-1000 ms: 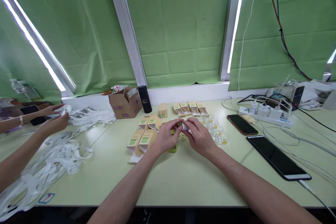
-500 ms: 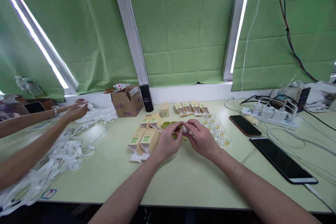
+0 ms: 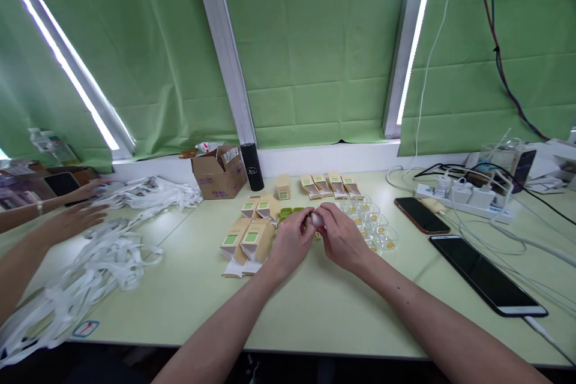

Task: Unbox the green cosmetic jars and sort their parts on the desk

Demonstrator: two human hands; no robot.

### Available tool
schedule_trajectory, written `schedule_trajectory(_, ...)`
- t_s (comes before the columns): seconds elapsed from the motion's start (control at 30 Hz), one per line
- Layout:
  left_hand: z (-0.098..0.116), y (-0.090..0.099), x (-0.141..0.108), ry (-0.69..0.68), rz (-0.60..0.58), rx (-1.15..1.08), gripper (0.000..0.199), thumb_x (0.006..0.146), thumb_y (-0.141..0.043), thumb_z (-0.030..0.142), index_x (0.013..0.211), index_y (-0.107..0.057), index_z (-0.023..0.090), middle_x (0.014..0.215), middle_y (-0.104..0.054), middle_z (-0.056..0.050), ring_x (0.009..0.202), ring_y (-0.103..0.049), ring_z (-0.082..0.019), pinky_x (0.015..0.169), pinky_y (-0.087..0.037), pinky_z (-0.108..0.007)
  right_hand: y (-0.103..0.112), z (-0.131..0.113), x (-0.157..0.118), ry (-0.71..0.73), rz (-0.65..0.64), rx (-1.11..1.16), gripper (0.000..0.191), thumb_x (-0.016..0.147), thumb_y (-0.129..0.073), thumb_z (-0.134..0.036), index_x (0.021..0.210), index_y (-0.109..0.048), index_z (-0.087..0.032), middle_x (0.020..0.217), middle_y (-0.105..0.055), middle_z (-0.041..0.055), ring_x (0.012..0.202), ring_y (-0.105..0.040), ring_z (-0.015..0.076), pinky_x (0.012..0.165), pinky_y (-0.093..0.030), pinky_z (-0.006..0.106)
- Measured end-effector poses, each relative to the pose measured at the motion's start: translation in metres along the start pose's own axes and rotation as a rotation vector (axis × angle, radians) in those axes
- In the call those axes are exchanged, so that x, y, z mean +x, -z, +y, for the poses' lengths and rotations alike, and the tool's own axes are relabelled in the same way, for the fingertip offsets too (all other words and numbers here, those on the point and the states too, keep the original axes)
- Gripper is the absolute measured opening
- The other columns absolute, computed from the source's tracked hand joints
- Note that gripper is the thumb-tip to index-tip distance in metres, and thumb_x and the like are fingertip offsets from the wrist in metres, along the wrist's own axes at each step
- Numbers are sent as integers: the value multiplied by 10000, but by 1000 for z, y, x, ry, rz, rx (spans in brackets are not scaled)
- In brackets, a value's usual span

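My left hand and my right hand meet over the middle of the table. Between their fingertips is a small white item; my right hand's fingers are closed on it. The left fingers pinch at its left side, where something small and dark green partly shows. Green containers lie just behind my left hand, partly hidden. Clear plastic cups with yellow bits stand right of my right hand. Open kraft boxes with green labels lie left of my left hand.
More kraft boxes stand behind my hands. Farther back are a cardboard box and a black cylinder. Two phones and a power strip with cables lie right. Another person's hands are by white straps at left.
My hands stay together, with the right fingers closed in slightly around the white item. The other person's hands have moved left and lower, apart from each other.
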State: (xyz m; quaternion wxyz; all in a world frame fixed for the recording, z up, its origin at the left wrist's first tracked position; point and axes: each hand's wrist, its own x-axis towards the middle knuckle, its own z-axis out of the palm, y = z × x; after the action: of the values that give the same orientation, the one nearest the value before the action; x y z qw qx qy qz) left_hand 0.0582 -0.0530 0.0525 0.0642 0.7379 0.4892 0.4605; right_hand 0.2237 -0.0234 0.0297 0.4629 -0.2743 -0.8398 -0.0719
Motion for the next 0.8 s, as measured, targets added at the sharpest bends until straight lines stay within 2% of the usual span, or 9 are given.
schedule_trajectory(0.13, -3, 3, 1, 24, -39, -48, 319, 986, -497, 197, 1225, -705, 229, 1151, -775, -65, 1000, -728, -220, 920, -572, -376, 1, 2, -2, -54, -9, 67, 308, 1034, -415, -179, 1331, -497, -189, 1200, -595, 173, 1056, -632, 297, 852, -599, 463)
schedule_trajectory(0.3, -12, 12, 2, -80, -163, -130, 395, 941, -645, 274, 1334, -648, 238, 1266, -716, -95, 1167, -661, -260, 1021, -541, -427, 2, 8, -7, -161, -2, 252, 262, 1043, -466, -248, 1300, -507, -220, 1225, -576, 150, 1091, -623, 278, 873, -601, 450)
schedule_trajectory(0.53, -10, 11, 4, 17, -106, -216, 327, 906, -723, 310, 1225, -703, 239, 1152, -726, -88, 1084, -682, -254, 1006, -541, -429, 1, 3, -5, -302, 83, 413, 191, 1031, -523, -342, 1178, -568, -229, 1130, -628, 106, 978, -625, 243, 818, -573, 395)
schedule_trajectory(0.7, -5, 11, 3, 27, -73, -222, 329, 905, -712, 313, 1224, -706, 229, 1128, -734, -90, 1048, -689, -250, 962, -559, -415, -1, -1, -4, -451, 101, 601, 271, 1030, -533, -449, 1173, -592, -227, 1095, -658, 93, 921, -640, 225, 787, -569, 375)
schedule_trajectory(0.8, -9, 13, 3, 42, -38, -224, 331, 914, -697, 315, 1230, -703, 216, 1159, -732, -97, 1045, -690, -241, 948, -568, -402, 0, 4, -1, -588, 193, 811, 359, 1014, -542, -541, 1186, -591, -230, 980, -686, 69, 840, -659, 215, 743, -575, 365)
